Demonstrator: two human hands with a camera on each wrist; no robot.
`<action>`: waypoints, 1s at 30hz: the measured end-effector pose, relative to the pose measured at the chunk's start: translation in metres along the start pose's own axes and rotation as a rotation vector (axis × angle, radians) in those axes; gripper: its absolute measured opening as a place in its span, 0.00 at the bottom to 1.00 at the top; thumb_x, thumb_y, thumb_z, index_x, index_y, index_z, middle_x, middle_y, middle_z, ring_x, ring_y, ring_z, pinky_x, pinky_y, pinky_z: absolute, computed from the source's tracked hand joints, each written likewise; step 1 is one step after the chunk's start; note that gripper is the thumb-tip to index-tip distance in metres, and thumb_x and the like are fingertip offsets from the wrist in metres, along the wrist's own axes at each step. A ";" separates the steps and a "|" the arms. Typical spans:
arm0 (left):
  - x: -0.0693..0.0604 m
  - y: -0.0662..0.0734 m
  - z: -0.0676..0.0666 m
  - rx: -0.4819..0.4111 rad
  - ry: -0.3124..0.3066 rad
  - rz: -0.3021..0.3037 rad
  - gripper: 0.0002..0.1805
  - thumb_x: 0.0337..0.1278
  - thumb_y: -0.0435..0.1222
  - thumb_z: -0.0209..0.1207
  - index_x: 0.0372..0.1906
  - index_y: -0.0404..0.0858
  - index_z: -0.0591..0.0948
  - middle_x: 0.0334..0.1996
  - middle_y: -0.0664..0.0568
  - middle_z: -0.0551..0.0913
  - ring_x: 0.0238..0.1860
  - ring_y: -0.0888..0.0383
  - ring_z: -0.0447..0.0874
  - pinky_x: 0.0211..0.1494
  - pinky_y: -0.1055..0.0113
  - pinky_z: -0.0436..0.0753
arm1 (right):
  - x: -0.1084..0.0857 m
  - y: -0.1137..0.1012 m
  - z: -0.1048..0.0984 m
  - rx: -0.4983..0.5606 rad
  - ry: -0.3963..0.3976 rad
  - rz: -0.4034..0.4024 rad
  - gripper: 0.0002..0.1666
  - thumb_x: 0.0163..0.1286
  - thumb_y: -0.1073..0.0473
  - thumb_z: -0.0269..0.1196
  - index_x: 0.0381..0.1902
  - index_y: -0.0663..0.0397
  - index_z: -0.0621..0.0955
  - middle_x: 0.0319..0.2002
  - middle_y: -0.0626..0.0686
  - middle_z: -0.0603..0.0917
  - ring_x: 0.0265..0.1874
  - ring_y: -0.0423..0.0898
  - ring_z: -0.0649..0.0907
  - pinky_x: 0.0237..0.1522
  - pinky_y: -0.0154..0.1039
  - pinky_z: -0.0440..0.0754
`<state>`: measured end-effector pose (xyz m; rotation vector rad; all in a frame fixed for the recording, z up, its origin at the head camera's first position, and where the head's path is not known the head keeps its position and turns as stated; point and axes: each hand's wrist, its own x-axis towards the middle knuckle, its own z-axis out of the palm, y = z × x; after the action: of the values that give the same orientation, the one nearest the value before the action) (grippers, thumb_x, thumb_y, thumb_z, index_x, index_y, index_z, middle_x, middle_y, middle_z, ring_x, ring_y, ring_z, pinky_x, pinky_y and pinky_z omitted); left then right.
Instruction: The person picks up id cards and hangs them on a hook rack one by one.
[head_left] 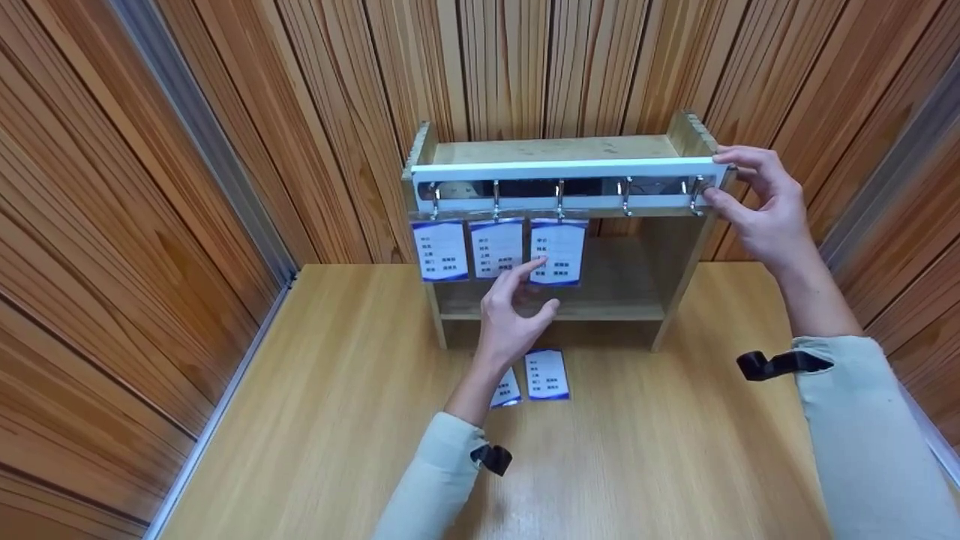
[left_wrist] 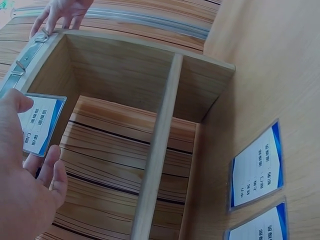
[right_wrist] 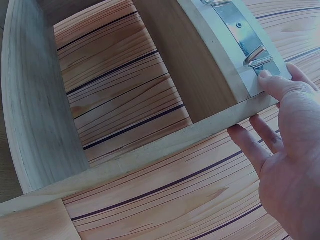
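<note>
Head view: left fingers (head_left: 512,283) apart at glossy rectangular card (head_left: 561,249); right fingers (head_left: 756,159) clamped on white rail (head_left: 592,187), metal hooks (head_left: 559,196).

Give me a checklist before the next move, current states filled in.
1. Hook rail steadied: ok; right hand grips its right end.
2. First three hooks from the left loaded: ok; left card, middle card and third card hang there.
3. Fourth hook and fifth hook free: ok; no card on either.
4. Left hand clear of the third card: cannot tell; its fingers overlap it in the head view, contact unclear.
5. All cards hung: not ok; two loose cards lie on the table.
</note>
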<state>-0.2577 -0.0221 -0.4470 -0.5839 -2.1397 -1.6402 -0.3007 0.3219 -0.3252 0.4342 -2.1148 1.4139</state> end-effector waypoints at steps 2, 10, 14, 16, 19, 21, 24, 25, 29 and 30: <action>-0.002 -0.002 0.000 -0.011 -0.002 -0.006 0.32 0.67 0.34 0.74 0.75 0.43 0.82 0.63 0.43 0.87 0.59 0.40 0.90 0.66 0.55 0.91 | 0.000 -0.001 0.000 0.006 0.000 -0.011 0.26 0.78 0.71 0.68 0.72 0.63 0.81 0.71 0.39 0.82 0.72 0.40 0.79 0.79 0.37 0.76; -0.008 -0.012 -0.001 -0.062 -0.019 -0.025 0.31 0.69 0.34 0.73 0.75 0.43 0.82 0.64 0.41 0.86 0.62 0.35 0.89 0.70 0.43 0.90 | -0.001 -0.002 0.000 0.020 0.002 -0.027 0.26 0.78 0.73 0.68 0.71 0.64 0.81 0.71 0.41 0.82 0.72 0.41 0.79 0.78 0.37 0.74; -0.013 -0.017 -0.002 -0.066 -0.025 -0.042 0.32 0.67 0.32 0.73 0.75 0.43 0.82 0.61 0.38 0.86 0.63 0.34 0.89 0.69 0.41 0.90 | -0.001 -0.002 0.000 0.016 0.001 -0.024 0.26 0.78 0.72 0.68 0.72 0.64 0.81 0.71 0.41 0.82 0.73 0.41 0.79 0.77 0.38 0.74; -0.015 -0.019 -0.002 -0.058 -0.029 -0.052 0.32 0.68 0.33 0.73 0.75 0.43 0.82 0.62 0.36 0.86 0.63 0.34 0.88 0.69 0.41 0.90 | -0.001 -0.002 0.000 0.013 0.000 -0.021 0.26 0.78 0.72 0.68 0.72 0.63 0.81 0.72 0.41 0.82 0.73 0.41 0.78 0.77 0.38 0.74; -0.019 -0.022 -0.004 -0.032 -0.035 -0.071 0.31 0.69 0.35 0.73 0.76 0.43 0.82 0.63 0.34 0.86 0.63 0.35 0.88 0.69 0.43 0.90 | -0.001 -0.002 0.000 0.008 0.000 -0.017 0.26 0.78 0.71 0.68 0.72 0.63 0.81 0.72 0.40 0.82 0.73 0.40 0.78 0.77 0.39 0.74; -0.022 -0.025 -0.005 -0.008 -0.042 -0.096 0.32 0.69 0.36 0.73 0.76 0.44 0.81 0.65 0.35 0.86 0.65 0.38 0.88 0.69 0.46 0.89 | 0.000 -0.001 0.000 0.003 -0.001 -0.014 0.26 0.79 0.71 0.68 0.72 0.62 0.81 0.72 0.39 0.82 0.73 0.40 0.78 0.78 0.39 0.74; -0.026 -0.030 -0.008 0.035 -0.056 -0.124 0.33 0.69 0.39 0.73 0.77 0.45 0.81 0.66 0.38 0.86 0.67 0.43 0.87 0.68 0.51 0.88 | 0.001 -0.001 0.000 -0.002 -0.003 -0.009 0.27 0.79 0.70 0.68 0.73 0.62 0.80 0.72 0.39 0.82 0.73 0.40 0.78 0.79 0.41 0.74; -0.028 -0.032 -0.009 0.047 -0.061 -0.136 0.33 0.69 0.39 0.73 0.77 0.46 0.81 0.66 0.40 0.86 0.67 0.45 0.86 0.68 0.52 0.87 | 0.001 0.000 0.000 -0.004 -0.003 -0.007 0.27 0.79 0.70 0.68 0.73 0.61 0.80 0.72 0.38 0.81 0.74 0.39 0.78 0.79 0.41 0.74; -0.034 -0.038 -0.012 0.075 -0.074 -0.172 0.33 0.69 0.41 0.74 0.77 0.47 0.81 0.68 0.42 0.86 0.71 0.47 0.84 0.76 0.48 0.84 | 0.000 -0.001 0.000 -0.006 -0.002 -0.006 0.27 0.79 0.70 0.68 0.73 0.61 0.80 0.72 0.38 0.82 0.73 0.39 0.79 0.80 0.40 0.74; -0.035 -0.040 -0.012 0.080 -0.071 -0.179 0.33 0.68 0.42 0.74 0.77 0.47 0.81 0.68 0.43 0.86 0.72 0.47 0.84 0.78 0.45 0.83 | 0.000 -0.001 0.000 -0.001 -0.001 -0.012 0.26 0.79 0.71 0.68 0.72 0.62 0.80 0.71 0.39 0.82 0.73 0.39 0.79 0.80 0.40 0.75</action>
<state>-0.2488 -0.0464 -0.4948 -0.4440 -2.3570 -1.6375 -0.3001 0.3214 -0.3245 0.4462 -2.1101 1.4058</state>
